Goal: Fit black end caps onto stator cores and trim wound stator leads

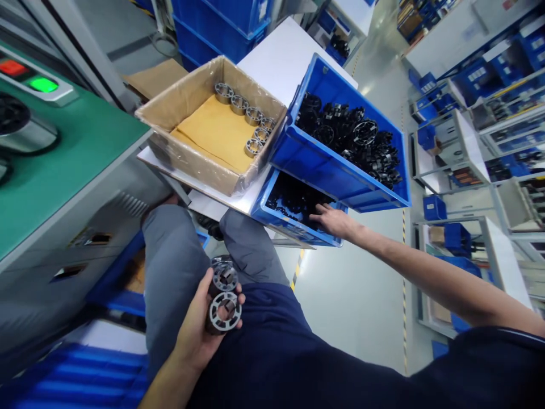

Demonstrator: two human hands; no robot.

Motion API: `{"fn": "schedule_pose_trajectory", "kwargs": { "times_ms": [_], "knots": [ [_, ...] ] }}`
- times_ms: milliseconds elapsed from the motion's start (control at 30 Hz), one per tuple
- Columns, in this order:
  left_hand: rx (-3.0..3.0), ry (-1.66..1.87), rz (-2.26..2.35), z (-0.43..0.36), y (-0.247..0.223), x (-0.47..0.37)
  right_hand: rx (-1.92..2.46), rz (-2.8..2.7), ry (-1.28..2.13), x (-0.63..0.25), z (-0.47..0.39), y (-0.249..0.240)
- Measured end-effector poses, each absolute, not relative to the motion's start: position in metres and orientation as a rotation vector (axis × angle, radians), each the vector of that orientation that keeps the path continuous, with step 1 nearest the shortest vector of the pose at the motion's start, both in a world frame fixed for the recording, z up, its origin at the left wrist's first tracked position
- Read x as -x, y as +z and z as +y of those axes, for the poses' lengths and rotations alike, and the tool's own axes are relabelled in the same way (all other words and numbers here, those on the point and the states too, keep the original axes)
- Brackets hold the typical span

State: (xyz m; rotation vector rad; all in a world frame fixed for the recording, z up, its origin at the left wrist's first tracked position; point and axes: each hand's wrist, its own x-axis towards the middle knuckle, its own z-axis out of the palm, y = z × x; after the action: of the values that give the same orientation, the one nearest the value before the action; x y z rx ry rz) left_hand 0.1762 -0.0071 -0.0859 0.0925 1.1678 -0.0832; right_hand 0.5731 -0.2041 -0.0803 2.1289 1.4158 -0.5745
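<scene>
My left hand [200, 318] is wrapped round a short stack of slotted metal rings [225, 311], held above my lap. My right hand [334, 220] reaches over the rim of the lower blue bin [266, 211], fingers apart above small black parts [293, 196]; I see nothing held in it. Beside that bin stands a cardboard box [191, 165] lined with clear plastic. Inside it, several similar metal rings [254, 116] stand along the far and right sides on a yellow sheet [213, 133].
A larger blue bin [340, 182] full of black ring-shaped parts [365, 132] overhangs the lower one. On my left, a green worktop [97, 142] carries a device with red and green buttons [42, 85]. Blue crates [221, 28] stand behind, shelving [468, 147] at right.
</scene>
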Motion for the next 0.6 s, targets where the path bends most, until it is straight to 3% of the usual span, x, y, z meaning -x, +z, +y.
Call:
{"fn": "schedule_pose_trajectory", "kwargs": {
  "times_ms": [133, 333, 600],
  "knots": [
    [-0.303, -0.083, 1.101, -0.018, -0.092, -0.162, -2.283, 1.465, -0.585, -0.575, -0.213, -0.073],
    [-0.47, 0.119, 1.015, -0.019, -0.096, -0.151, -2.713, 1.479, -0.307, -0.562, -0.213, -0.058],
    [-0.588, 0.392, 0.783, -0.019, -0.057, -0.173, -3.119, 2.249, -0.083, -0.425, -0.118, -0.028]
  ]
}}
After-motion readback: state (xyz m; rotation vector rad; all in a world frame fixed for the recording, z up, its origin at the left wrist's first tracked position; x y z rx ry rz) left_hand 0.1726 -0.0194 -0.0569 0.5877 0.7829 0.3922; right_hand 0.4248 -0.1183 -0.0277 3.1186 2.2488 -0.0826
